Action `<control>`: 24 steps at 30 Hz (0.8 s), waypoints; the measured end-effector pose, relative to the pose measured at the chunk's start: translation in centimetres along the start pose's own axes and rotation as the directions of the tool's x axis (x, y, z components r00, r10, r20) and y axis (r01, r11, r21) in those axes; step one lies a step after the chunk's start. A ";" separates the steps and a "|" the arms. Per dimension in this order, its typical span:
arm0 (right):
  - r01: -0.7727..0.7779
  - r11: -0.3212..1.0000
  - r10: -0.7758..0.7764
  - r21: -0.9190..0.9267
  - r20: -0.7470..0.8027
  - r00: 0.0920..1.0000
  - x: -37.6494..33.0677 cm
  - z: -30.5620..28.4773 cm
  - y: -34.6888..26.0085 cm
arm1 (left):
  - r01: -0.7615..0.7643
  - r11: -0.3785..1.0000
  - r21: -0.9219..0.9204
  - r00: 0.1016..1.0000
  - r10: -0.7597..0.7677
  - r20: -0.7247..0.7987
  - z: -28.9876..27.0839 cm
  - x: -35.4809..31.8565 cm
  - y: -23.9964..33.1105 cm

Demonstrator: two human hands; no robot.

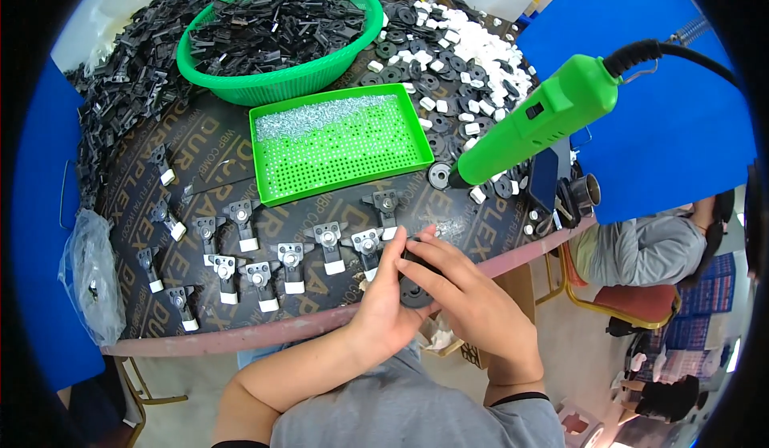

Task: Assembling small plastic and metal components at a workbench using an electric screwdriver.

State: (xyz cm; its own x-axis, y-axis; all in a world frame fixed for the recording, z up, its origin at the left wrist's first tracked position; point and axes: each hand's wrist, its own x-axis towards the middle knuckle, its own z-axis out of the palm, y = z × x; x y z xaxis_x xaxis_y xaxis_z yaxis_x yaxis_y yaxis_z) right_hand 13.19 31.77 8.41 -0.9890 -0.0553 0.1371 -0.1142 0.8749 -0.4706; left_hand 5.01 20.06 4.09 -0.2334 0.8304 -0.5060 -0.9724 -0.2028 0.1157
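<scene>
Close to the table's front edge, my left hand [383,308] and my right hand [474,294] are closed together around a black round plastic part [415,293]. The fingers of my right hand lie across its top and hide much of it. Just beyond my left fingertips lies an assembled piece [368,244] with a black body and a metal plate. Similar pieces with white ends, such as one assembled piece [293,265], are spread over the table to the left. A green electric screwdriver [537,123] hangs tip down, beyond my right hand, over a black disc [439,175].
A green perforated tray [336,177] holds small screws [320,115]. Behind it stands a green basket [264,87] of black parts, with a black heap [132,103] beside it. White pieces [481,51] and black discs cover the back right. Another person [649,248] sits at the right.
</scene>
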 end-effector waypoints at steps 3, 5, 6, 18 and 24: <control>0.033 0.993 -0.034 0.117 0.005 0.999 0.1 0.1 0.9 | -0.027 1.000 -0.011 1.000 0.027 0.015 -0.2 0.4 0.2; 0.035 0.965 -0.031 0.260 -0.017 0.999 0.4 -0.2 1.1 | -0.040 0.999 -0.031 0.999 0.041 0.034 -0.8 0.9 0.2; 0.031 0.965 -0.028 0.260 -0.016 0.999 0.3 -0.3 1.2 | -0.041 0.999 -0.034 0.999 0.042 0.024 -1.1 1.1 0.2; -0.199 0.839 0.252 0.507 -0.037 0.967 -1.1 -0.9 1.5 | 0.044 0.996 -0.074 0.997 -0.039 0.068 -1.5 -0.4 1.1; -0.316 0.693 0.399 0.648 0.021 0.917 -1.1 -0.5 0.7 | 0.044 0.997 -0.062 0.997 -0.040 0.065 -1.9 -0.7 1.0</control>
State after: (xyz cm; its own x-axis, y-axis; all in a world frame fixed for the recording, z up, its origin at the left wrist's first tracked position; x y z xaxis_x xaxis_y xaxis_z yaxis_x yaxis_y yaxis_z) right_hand 14.20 32.73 8.37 -0.9543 0.2879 -0.0803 0.1727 0.3118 -0.9343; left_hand 4.20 18.28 2.96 -0.1939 0.8698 -0.4536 -0.9795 -0.1975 0.0401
